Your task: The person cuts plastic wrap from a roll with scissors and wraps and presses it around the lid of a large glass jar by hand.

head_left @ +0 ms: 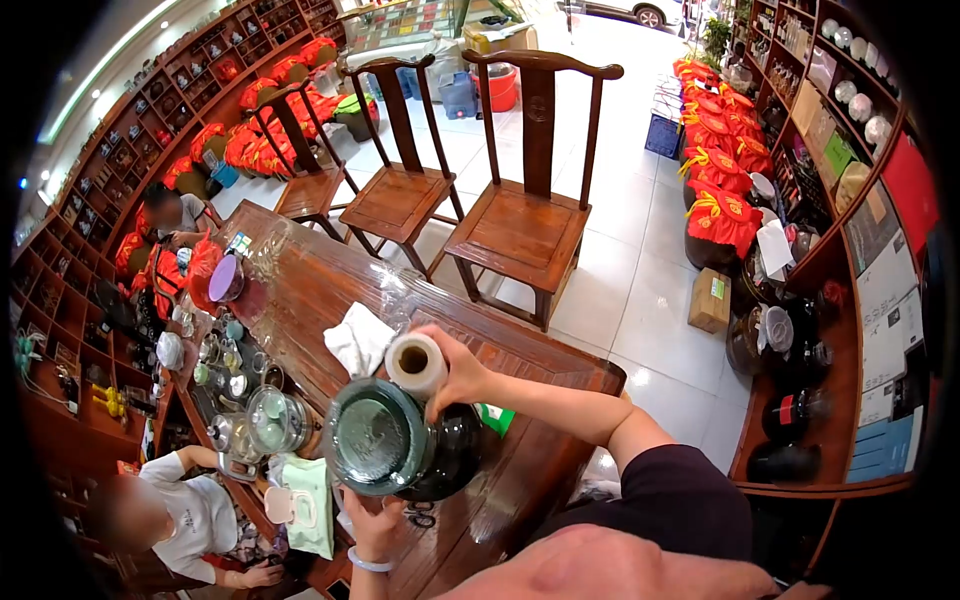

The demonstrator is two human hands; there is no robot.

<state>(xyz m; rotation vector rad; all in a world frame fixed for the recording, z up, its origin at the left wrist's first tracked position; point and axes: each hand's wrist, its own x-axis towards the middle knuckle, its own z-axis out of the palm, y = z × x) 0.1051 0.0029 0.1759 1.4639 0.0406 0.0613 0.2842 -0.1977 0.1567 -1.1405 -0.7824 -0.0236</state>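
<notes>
A roll of clear plastic wrap [416, 366] is gripped from the side by my right hand [458, 372], its hollow core facing up. Close against it is a thick green glass jar [376, 437], whose round end faces me. My left hand [375, 524], with a pale bracelet on the wrist, holds the near edge of this jar; some fingers are hidden beneath it. Behind the round end shows a dark, glossy glass body [448, 462]; I cannot tell whether it is the same jar. A white cloth [359, 340] lies on the table just past the roll.
The wooden table [330, 265] carries glass pots [277, 419], a wipes pack [308, 505] and a purple-topped container [226, 278]. Chairs [522, 225] line its far side. A child in a white shirt [195, 515] is at left; another person [180, 212] sits farther back. Red-covered jars [722, 215] stand right.
</notes>
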